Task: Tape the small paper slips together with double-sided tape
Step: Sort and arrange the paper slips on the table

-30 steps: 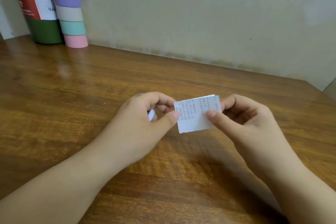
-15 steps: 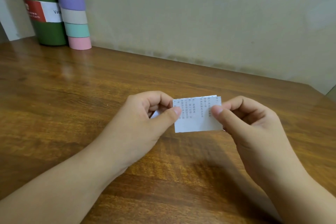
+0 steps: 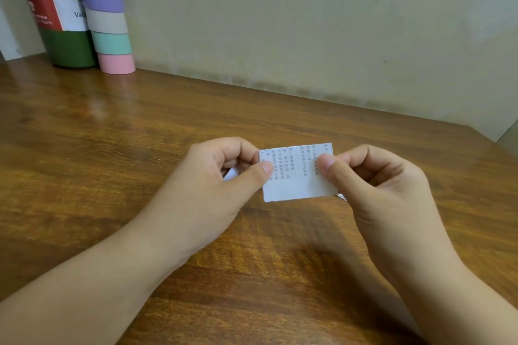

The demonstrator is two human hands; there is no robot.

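Note:
A small white paper slip (image 3: 297, 176) with printed text hangs just above the wooden table (image 3: 112, 148), held flat toward me. My left hand (image 3: 213, 185) pinches its left edge between thumb and curled fingers. My right hand (image 3: 386, 190) pinches its right edge the same way, thumb on the front face. A bit of white shows inside my left palm (image 3: 231, 173), and a sliver of something white and dark peeks out under my right thumb (image 3: 342, 196); I cannot tell what either is. No tape roll for the job is plainly visible in my hands.
At the back left, against the wall, a dark green bottle (image 3: 56, 22) with a red and white label stands beside a tall stack of pastel rolls (image 3: 108, 14). The table's far right corner (image 3: 476, 131) meets the wall.
My hands and the slip have stayed in the same grip. My right thumb has slid a little leftward and up on the slip, and the view has shifted slightly.

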